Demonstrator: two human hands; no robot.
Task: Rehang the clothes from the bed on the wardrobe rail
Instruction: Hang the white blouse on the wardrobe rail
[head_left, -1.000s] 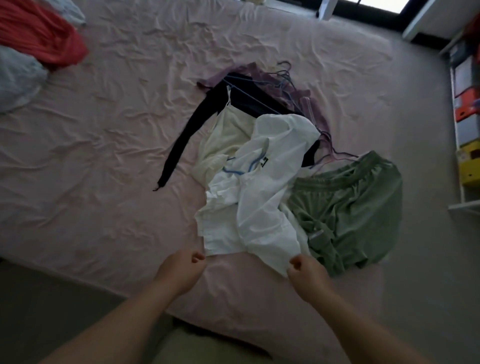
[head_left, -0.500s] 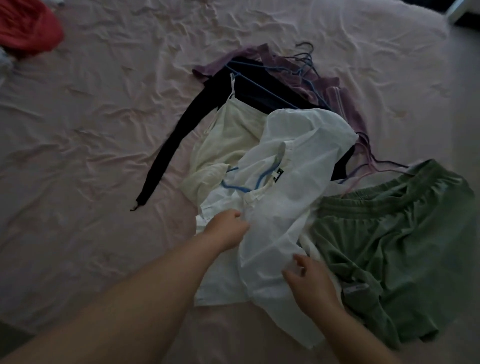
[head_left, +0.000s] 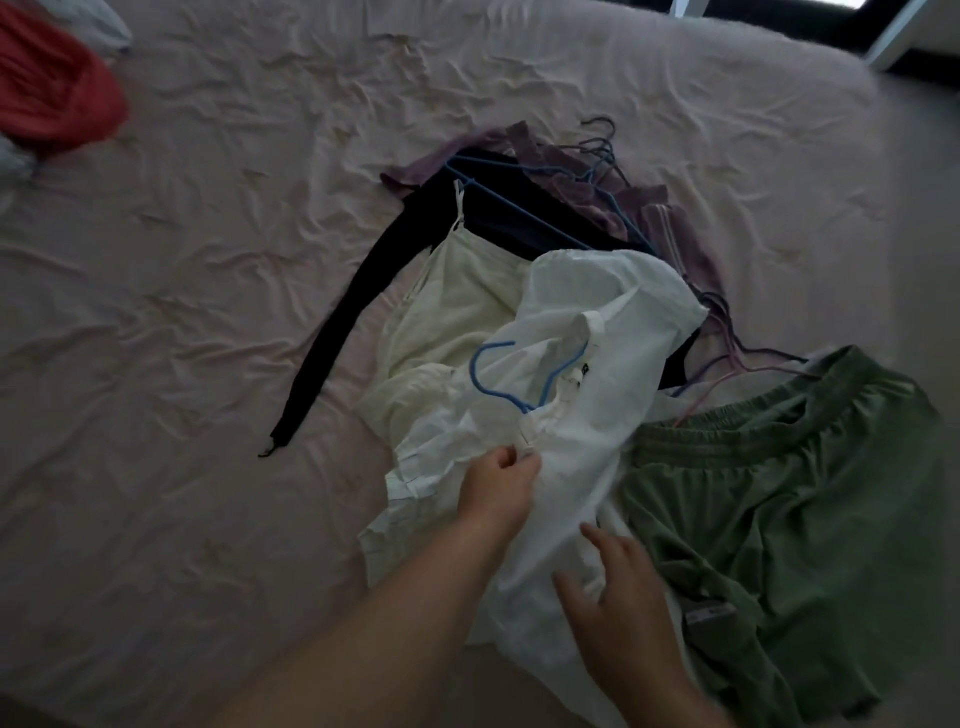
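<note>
Left hand (head_left: 498, 486) pinching white shirt (head_left: 597, 415) placket; right hand (head_left: 618, 587) spread loose at five o'clock, on bed (head_left: 208, 312).

Red cloth (head_left: 52, 98) — cut off left

Left hand (head_left: 497, 486), fingers curled, pinches the white shirt (head_left: 597, 415) placket; right hand (head_left: 618, 587), fingers spread, rests flat nearer its hem.

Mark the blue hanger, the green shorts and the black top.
blue hanger (head_left: 480, 358): head view, hook curve.
green shorts (head_left: 779, 493): head view, front panel.
black top (head_left: 332, 343): head view, long sleeve.
</note>
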